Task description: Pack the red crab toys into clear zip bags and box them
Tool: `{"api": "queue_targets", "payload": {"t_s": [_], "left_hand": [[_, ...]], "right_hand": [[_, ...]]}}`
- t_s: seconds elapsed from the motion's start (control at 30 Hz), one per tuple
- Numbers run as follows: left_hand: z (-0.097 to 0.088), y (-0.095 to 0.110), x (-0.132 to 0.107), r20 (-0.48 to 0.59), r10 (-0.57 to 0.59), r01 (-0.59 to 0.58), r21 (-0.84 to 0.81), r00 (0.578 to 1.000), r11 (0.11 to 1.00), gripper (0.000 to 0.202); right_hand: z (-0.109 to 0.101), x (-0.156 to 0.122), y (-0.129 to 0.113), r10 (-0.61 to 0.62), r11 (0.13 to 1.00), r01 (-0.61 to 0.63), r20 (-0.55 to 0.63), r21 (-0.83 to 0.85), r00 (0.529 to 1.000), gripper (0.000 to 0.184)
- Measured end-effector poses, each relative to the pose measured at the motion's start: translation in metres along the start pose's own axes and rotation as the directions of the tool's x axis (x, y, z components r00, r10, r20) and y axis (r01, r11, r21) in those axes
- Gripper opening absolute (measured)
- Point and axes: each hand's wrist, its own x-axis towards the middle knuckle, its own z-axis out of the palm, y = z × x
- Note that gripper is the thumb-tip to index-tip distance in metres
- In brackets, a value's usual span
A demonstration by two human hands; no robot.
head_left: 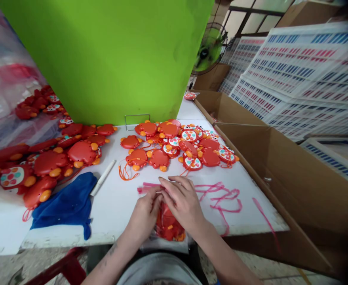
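Note:
Both hands meet at the near edge of the white table (pixel 117 206) over a clear plastic bag (pixel 169 227) filled with red crab-shaped toys. My left hand (pixel 145 213) pinches the bag's top edge, fingers curled. My right hand (pixel 181 200) lies over the bag's mouth with its fingers pressed together on a pink strip (pixel 148 186) along the top. Loose pink strips (pixel 221 198) lie just right of my right hand.
A heap of red crab toys (pixel 176 144) lies mid-table, another pile (pixel 46 158) at the left. A blue cloth (pixel 68 204) and a white marker (pixel 102 178) lie left of my hands. A green board (pixel 108 55) stands behind; open cardboard boxes (pixel 295 178) at right.

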Motion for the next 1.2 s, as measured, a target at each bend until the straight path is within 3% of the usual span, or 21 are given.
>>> {"api": "queue_targets", "payload": {"t_s": [0.2, 0.33, 0.43, 0.53, 0.57, 0.67, 0.73, 0.8, 0.9, 0.97, 1.03, 1.1, 1.2], "left_hand": [[0.001, 0.0, 0.0, 0.027, 0.017, -0.023, 0.219, 0.999, 0.975, 0.033], [0.004, -0.006, 0.001, 0.06, 0.022, -0.034, 0.218, 0.998, 0.975, 0.035], [0.003, -0.016, 0.005, 0.046, -0.004, -0.001, 0.116, 0.999, 0.993, 0.031], [0.001, -0.031, 0.009, -0.019, -0.11, 0.11, -0.035, 0.994, 0.993, 0.028], [-0.001, -0.037, 0.01, -0.028, -0.155, 0.152, -0.1, 0.988, 0.983, 0.028], [-0.003, -0.051, 0.012, -0.002, -0.226, 0.217, -0.274, 0.974, 0.937, 0.032], [-0.004, -0.055, 0.012, 0.015, -0.23, 0.223, -0.323, 0.973, 0.92, 0.034], [-0.004, -0.054, 0.012, 0.025, -0.245, 0.239, -0.342, 0.969, 0.909, 0.037], [-0.005, -0.048, 0.012, 0.044, -0.274, 0.27, -0.372, 0.961, 0.888, 0.04], [-0.005, -0.045, 0.013, 0.059, -0.272, 0.272, -0.395, 0.961, 0.877, 0.04], [-0.006, -0.043, 0.013, 0.064, -0.271, 0.274, -0.39, 0.961, 0.879, 0.035], [-0.006, -0.044, 0.014, 0.052, -0.269, 0.269, -0.361, 0.962, 0.893, 0.029], [-0.005, -0.05, 0.013, 0.023, -0.245, 0.237, -0.359, 0.969, 0.903, 0.028]], "right_hand": [[0.004, 0.004, -0.001, -0.054, 0.998, 0.055, 0.016, -0.031, 0.998, 0.042], [0.004, 0.005, 0.004, 0.112, 0.994, -0.113, 0.074, 0.008, 0.991, 0.038], [0.002, 0.002, 0.031, 0.283, 0.956, -0.287, 0.076, 0.051, 0.956, 0.023], [-0.007, -0.01, 0.084, 0.419, 0.904, -0.425, 0.109, 0.042, 0.901, 0.016], [-0.012, -0.015, 0.104, 0.489, 0.871, -0.49, 0.097, -0.013, 0.867, 0.018], [-0.028, -0.036, 0.156, 0.722, 0.672, -0.698, 0.011, -0.249, 0.691, 0.02], [-0.037, -0.051, 0.177, 0.759, 0.608, -0.706, 0.004, -0.363, 0.651, 0.025], [-0.044, -0.062, 0.185, 0.741, 0.591, -0.639, 0.019, -0.492, 0.671, 0.027], [-0.053, -0.069, 0.18, 0.652, 0.555, -0.544, -0.076, -0.629, 0.754, 0.037], [-0.057, -0.064, 0.168, 0.559, 0.553, -0.551, -0.212, -0.625, 0.802, 0.044], [-0.057, -0.053, 0.151, 0.487, 0.615, -0.555, -0.283, -0.56, 0.826, 0.043], [-0.05, -0.041, 0.129, 0.469, 0.727, -0.52, -0.229, -0.448, 0.853, 0.034], [-0.028, -0.027, 0.092, 0.482, 0.86, -0.462, 0.045, -0.216, 0.875, 0.022]]}}
